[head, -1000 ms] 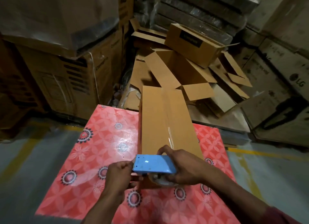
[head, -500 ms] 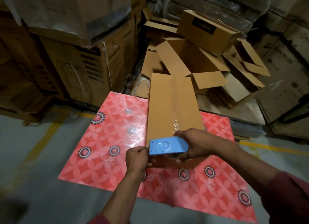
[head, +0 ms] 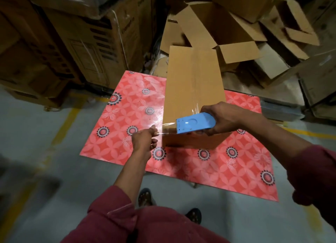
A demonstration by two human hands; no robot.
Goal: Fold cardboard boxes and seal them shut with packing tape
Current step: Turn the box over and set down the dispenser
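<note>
Right hand (head: pixel 219 118) grips blue plastic tape dispenser (head: pixel 195 122) at closed brown cardboard box's (head: pixel 193 90) 6 o'clock end. Left hand (head: pixel 144 139) pinches clear tape strip (head: pixel 164 132) toward 9 o'clock.

My left hand (head: pixel 145 139) has pulled away from the blue plastic tape dispenser (head: pixel 195 122), which it touched a second ago, and now pinches a stretched strand of clear packing tape (head: pixel 164 132) drawn out between them. My right hand (head: pixel 221 117) has tilted the dispenser over the near end of the long brown cardboard box (head: pixel 194 97).
</note>
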